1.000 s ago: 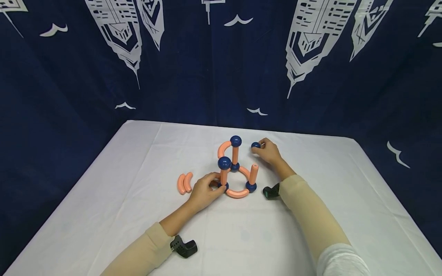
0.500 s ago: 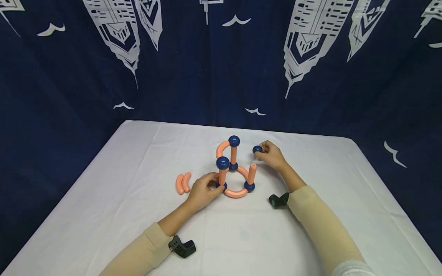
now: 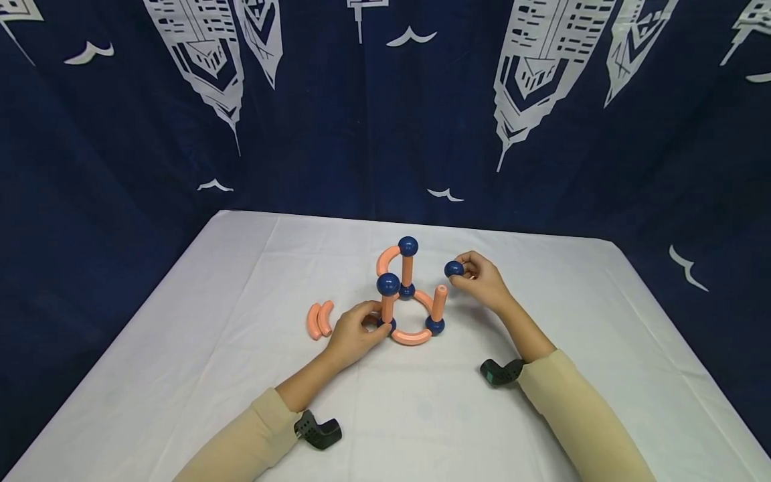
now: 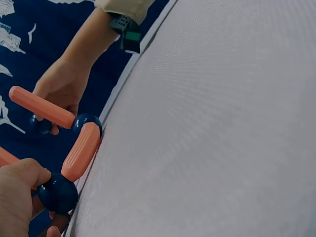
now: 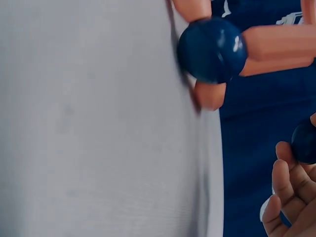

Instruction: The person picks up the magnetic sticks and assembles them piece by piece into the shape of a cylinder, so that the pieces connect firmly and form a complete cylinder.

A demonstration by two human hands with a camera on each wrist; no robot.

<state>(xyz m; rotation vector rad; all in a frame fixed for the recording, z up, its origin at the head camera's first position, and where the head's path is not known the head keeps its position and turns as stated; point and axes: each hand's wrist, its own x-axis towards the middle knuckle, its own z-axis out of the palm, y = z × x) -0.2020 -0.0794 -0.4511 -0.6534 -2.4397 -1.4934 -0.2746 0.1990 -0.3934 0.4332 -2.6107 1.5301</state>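
Observation:
A frame of orange rods and blue balls stands mid-table in the head view, its curved rods [image 3: 412, 338] joining balls in a ring at the base. My left hand [image 3: 355, 336] pinches the near-left base ball [image 4: 58, 193] between thumb and fingers. Above that ball rises an upright rod [image 3: 387, 309] capped by a blue ball [image 3: 388, 284]. The far upright also bears a ball [image 3: 408, 246], with a curved rod [image 3: 385, 260] arching off it. The right upright rod [image 3: 440, 303] has a bare top. Behind and right of it, my right hand [image 3: 486, 284] pinches a loose blue ball [image 3: 454, 268].
Two curved orange rods [image 3: 314, 322] lie side by side left of the frame on the white-covered table [image 3: 241, 288]. A dark blue printed curtain [image 3: 337, 134] hangs behind the far edge. Black cameras [image 3: 319, 432] are strapped to both wrists.
My right hand has drawn nearer and slightly right with the blue ball, its forearm shifting the same way. My left hand keeps its grip on the base ball, and the frame has stayed put.

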